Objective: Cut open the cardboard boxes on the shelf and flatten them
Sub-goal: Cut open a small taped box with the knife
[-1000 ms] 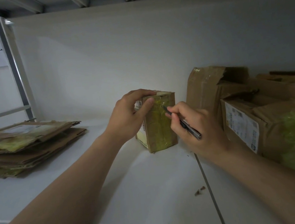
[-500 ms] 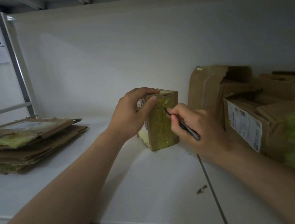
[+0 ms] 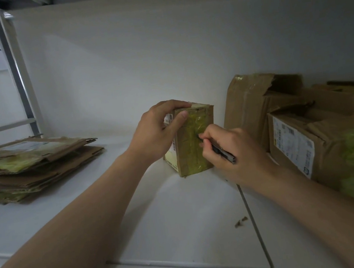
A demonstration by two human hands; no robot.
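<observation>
Box is standing upright on the white shelf near the back wall, between a stack of flattened cardboard on the left and other boxes on the right. My left hand is gripping its top left corner, fingers curling over the top edge and thumb pressing against the taped front, arm reaching in from the lower left. My right hand is pinching a dark knife like a pen, fingers curled round it, its tip touching the yellow-green tape mid-face. Two small scraps are lying nearer me.
</observation>
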